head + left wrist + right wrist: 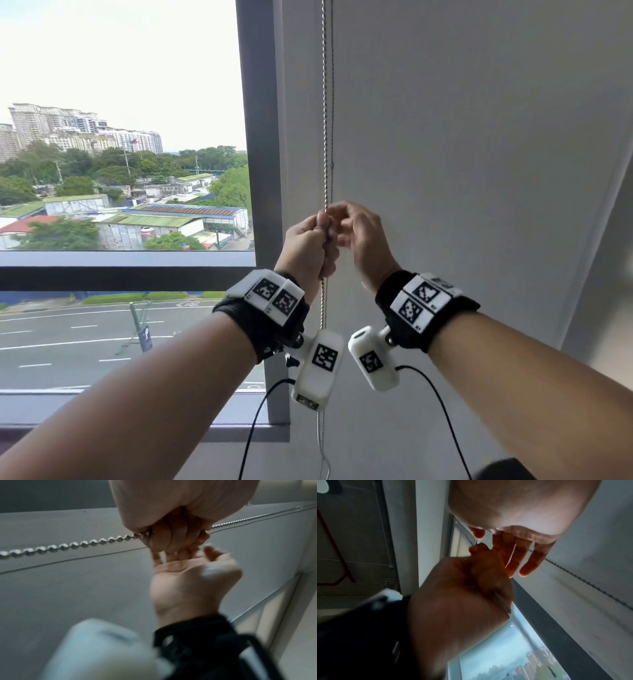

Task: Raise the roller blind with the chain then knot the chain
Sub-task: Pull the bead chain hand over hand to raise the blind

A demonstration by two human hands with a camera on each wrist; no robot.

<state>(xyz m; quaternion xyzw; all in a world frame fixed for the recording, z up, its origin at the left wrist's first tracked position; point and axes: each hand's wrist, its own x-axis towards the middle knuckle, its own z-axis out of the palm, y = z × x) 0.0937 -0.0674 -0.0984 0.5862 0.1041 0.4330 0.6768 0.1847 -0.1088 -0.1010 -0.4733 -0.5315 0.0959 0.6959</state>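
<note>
While the window (130, 137) on the left shows rooftops and a road, the left hand (306, 245) is clenched around the bead chain (324, 102), which hangs straight down the wall just right of the dark window frame (260, 137). That grip probably keeps the chain taut and steady for knotting. Just beside it, touching its knuckles, the right hand (361, 236) has its fingers (529, 561) released and fairly straight, grasping nothing, seemingly reaching for the chain. Farther right, the pale roller blind (479, 154) covers the next pane.
</note>
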